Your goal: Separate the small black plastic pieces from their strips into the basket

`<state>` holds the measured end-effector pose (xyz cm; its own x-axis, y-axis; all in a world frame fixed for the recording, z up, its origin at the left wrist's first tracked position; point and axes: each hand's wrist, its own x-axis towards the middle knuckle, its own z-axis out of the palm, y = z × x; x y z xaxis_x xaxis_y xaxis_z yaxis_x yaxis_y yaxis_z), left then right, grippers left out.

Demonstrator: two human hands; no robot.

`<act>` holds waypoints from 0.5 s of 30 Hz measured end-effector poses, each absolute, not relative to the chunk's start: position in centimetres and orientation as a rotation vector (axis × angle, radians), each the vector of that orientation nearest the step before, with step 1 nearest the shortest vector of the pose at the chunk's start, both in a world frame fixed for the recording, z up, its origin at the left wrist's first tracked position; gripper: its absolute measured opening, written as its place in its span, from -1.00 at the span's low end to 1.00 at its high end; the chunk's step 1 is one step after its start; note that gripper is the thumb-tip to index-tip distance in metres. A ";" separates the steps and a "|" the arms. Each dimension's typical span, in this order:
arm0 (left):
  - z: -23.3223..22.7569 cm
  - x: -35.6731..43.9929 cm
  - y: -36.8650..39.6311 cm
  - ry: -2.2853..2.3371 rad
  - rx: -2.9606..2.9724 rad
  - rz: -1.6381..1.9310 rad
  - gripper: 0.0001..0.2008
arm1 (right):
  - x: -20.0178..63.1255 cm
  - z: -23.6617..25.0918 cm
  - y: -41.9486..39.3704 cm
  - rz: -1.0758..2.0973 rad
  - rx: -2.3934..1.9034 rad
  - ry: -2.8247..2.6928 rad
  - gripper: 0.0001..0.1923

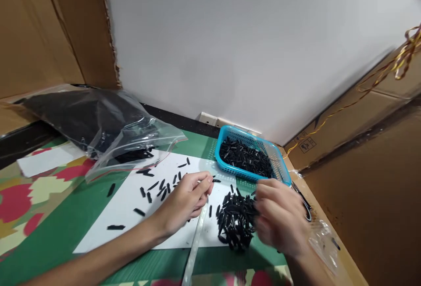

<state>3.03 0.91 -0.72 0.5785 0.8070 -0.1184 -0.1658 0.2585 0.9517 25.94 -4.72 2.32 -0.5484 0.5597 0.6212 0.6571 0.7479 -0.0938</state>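
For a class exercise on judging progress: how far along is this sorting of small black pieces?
Already done, it seems: the blue basket holds many black pieces. In hand: the left hand pinches something small over the white sheet; the blurred right hand touches the pile. Left: that pile, scattered pieces and the plastic bag.

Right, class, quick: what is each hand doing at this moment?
Left hand: fingers curled on the white sheet, pinching a small black piece.
Right hand: blurred, at the pile of black pieces; grip cannot be told.

Left hand curled, right hand blurred
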 end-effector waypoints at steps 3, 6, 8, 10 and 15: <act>-0.9 3.1 0.8 0.703 1.092 0.725 -0.45 | 25.0 0.9 -2.6 -0.317 -0.809 -2.262 -0.84; -0.9 3.2 0.6 0.708 1.060 0.717 -0.44 | 24.0 -0.6 -1.4 -0.270 -0.856 -2.214 -0.79; -0.9 3.2 0.3 0.718 1.063 0.692 -0.46 | 23.6 -1.4 -1.3 -0.213 -0.905 -2.178 -0.81; -0.8 3.2 0.1 0.731 1.068 0.668 -0.47 | 23.5 -1.9 -1.5 -0.157 -0.925 -2.158 -0.85; -0.9 3.3 -0.2 0.694 1.058 0.659 -0.53 | 23.7 -2.2 -1.8 -0.064 -0.885 -2.119 -0.88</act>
